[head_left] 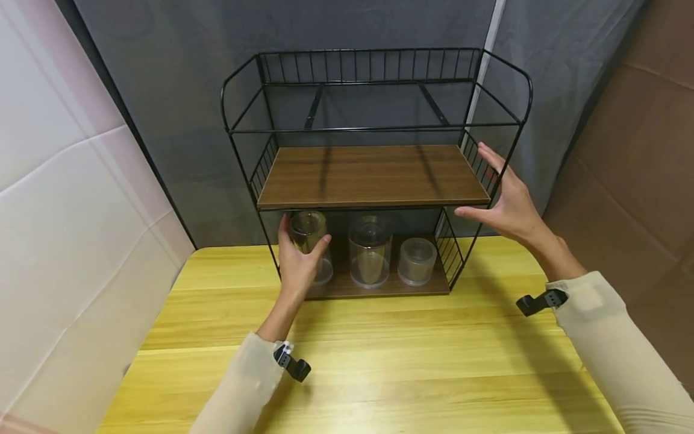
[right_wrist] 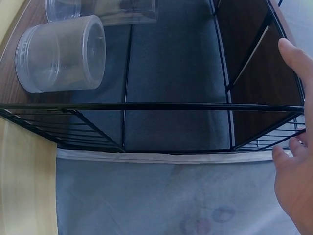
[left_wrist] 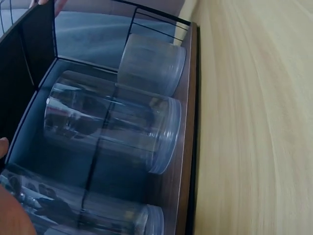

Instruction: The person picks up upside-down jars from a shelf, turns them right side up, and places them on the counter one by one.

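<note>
On the lower board of a black wire rack (head_left: 374, 128) stand three clear jars. My left hand (head_left: 297, 265) grips the tall jar (head_left: 308, 232) at the left end, fingers on its left side and thumb on its right. That jar also shows along the bottom of the left wrist view. Beside it stands another tall jar (head_left: 370, 250), and a short jar (head_left: 416, 261) is at the right end. My right hand (head_left: 512, 202) is spread at the rack's right front post, thumb in front and fingers by the side wires; whether it presses on them I cannot tell.
The rack's middle wooden board (head_left: 374, 175) overhangs the jars. Its top level is a bare frame with crossbars. The rack stands at the back of a light wooden table (head_left: 379, 361), before a grey curtain (head_left: 368, 24). A white panel (head_left: 81, 241) and brown panel (head_left: 640, 150) flank it.
</note>
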Available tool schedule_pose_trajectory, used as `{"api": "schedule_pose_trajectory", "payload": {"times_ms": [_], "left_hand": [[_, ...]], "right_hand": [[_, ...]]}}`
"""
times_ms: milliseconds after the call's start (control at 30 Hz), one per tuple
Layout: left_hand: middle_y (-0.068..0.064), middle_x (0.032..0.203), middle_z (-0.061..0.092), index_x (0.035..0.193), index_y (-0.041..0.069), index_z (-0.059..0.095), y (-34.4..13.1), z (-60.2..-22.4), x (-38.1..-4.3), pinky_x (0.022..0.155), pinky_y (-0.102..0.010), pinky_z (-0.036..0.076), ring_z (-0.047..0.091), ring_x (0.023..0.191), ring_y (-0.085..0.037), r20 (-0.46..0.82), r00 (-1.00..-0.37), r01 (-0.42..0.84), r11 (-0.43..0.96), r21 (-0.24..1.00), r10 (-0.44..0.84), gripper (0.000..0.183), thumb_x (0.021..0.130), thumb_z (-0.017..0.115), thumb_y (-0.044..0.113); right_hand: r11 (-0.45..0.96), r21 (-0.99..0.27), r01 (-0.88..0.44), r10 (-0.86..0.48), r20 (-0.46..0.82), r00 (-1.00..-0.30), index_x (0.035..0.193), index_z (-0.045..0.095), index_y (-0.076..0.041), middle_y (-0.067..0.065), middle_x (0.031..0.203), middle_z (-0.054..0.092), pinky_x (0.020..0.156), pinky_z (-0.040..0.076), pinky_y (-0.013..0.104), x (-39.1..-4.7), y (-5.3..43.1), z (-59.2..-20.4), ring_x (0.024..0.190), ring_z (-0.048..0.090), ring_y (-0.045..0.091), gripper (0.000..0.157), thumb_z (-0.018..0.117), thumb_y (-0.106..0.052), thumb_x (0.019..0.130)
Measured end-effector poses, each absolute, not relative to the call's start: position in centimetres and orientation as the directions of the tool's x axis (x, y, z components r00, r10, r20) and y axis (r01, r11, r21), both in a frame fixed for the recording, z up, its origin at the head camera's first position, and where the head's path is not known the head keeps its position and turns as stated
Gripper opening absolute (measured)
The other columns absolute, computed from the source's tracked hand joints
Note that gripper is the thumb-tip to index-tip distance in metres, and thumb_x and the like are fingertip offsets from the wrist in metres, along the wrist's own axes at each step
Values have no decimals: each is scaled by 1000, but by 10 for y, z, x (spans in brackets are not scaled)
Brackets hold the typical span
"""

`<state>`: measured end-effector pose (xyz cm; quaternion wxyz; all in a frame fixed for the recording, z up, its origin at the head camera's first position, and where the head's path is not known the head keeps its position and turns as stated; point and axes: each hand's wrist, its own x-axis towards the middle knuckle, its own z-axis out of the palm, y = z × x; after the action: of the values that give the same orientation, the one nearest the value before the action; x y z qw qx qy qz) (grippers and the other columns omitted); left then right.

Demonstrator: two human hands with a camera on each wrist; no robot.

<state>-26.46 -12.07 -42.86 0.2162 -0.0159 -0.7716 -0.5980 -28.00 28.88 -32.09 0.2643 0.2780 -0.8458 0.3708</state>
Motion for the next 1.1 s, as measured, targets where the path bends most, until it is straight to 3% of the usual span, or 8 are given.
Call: {"api": "schedule_pose_trajectory", "payload": {"times_ms": [167, 333, 433, 633, 867, 1100], "left_hand": [[-17, 171, 29, 167, 6, 20, -120, -432, -271, 128, -47, 29, 31, 157, -30, 322, -908, 258, 249, 934, -268, 103, 91, 85, 32], [-17, 168, 35, 167, 7, 23, -120, -433, -277, 126, -47, 33, 36, 154, -29, 319, -905, 250, 255, 934, -281, 101, 91, 85, 33], [-17, 165, 40, 166, 8, 25, -120, -434, -280, 124, -47, 35, 41, 151, -30, 319, -903, 245, 266, 932, -287, 100, 90, 86, 33], [-18, 154, 52, 161, 5, 35, -121, -436, -284, 119, -47, 41, 51, 142, -33, 331, -898, 252, 276, 927, -290, 92, 88, 88, 28], [-23, 150, 54, 157, -1, 38, -123, -437, -280, 117, -52, 42, 53, 139, -37, 367, -887, 292, 275, 916, -281, 91, 85, 89, 23], [-25, 148, 55, 156, -2, 40, -119, -431, -268, 116, -55, 44, 54, 137, -37, 421, -870, 347, 290, 892, -256, 90, 85, 91, 19]], "right_hand": [[576, -472, -668, -272, 659, -701, 168, 30, -16, 6, 174, 28, 127, 26, 60, -280, 287, -321, 160, 25, 29, 117, 96, -3, 73], [582, -459, -671, -270, 669, -693, 168, 29, -16, 9, 174, 28, 128, 28, 50, -280, 287, -322, 160, 26, 27, 120, 95, 5, 70], [585, -458, -670, -271, 668, -693, 168, 29, -16, 11, 174, 29, 128, 30, 46, -280, 287, -322, 160, 26, 26, 120, 95, 5, 71], [576, -474, -666, -274, 655, -704, 169, 29, -17, 6, 174, 29, 125, 34, 50, -279, 288, -322, 159, 28, 26, 121, 97, 1, 70], [583, -469, -664, -271, 658, -703, 167, 31, -7, 11, 173, 31, 117, 32, 12, -282, 286, -322, 157, 33, 30, 118, 95, 9, 69], [580, -517, -629, -241, 629, -739, 170, 25, -17, 6, 174, 27, 120, 30, 16, -277, 287, -321, 157, 32, 31, 121, 95, 3, 73]]}}
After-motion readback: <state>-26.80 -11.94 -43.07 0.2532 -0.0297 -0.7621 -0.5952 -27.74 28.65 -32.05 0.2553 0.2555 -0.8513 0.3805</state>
